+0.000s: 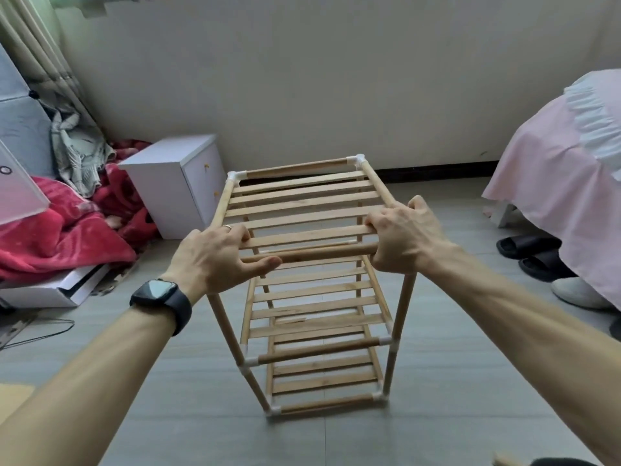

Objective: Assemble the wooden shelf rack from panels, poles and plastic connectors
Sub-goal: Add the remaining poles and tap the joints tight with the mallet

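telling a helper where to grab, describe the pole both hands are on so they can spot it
Find the wooden shelf rack standing on the grey floor mid-room. On its top tier, the pole runs along the near edge, between the left hand and right hand. Unlike the flat slats behind it, it is round and thicker.

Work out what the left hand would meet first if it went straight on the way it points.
Probably the right hand: the left hand points along the top panel slats towards it, though depth is unclear.
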A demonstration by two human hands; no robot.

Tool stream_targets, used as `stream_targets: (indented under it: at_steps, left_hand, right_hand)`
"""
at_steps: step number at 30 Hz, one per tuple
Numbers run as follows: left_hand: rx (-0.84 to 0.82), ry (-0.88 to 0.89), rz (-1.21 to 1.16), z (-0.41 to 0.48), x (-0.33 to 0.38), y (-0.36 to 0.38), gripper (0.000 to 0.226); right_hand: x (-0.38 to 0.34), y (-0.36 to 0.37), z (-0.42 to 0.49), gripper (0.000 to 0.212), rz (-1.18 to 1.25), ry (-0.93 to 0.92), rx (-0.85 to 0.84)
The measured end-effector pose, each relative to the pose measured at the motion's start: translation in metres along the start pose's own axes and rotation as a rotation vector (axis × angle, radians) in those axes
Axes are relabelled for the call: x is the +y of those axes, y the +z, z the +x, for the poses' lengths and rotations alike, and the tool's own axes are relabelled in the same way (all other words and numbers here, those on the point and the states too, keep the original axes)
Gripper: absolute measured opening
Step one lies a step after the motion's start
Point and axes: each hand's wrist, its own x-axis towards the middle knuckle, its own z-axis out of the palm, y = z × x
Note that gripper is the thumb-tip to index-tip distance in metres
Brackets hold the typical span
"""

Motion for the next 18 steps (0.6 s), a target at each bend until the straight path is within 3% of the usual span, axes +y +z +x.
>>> stream_targets:
  at_steps: [4, 9, 18]
  left_hand:
    - [-0.021, -0.013, -0.01, 0.0, 0.001, -0.001, 0.085]
    - [-0.128, -0.056, -0.02, 0.002, 0.007, -0.001, 0.099]
    - [-0.076, -0.143, -0.031, 0.002, 0.016, 0.004, 0.096]
  right_hand:
    - [0.002, 0.003, 0.0, 0.018, 0.021, 0.009, -0.034]
    - [-0.006, 0.0, 0.004, 0.035, 0.021, 0.007, -0.204]
    - [-0.006, 0.006, 0.004, 0.016, 0.048, 0.031, -0.073]
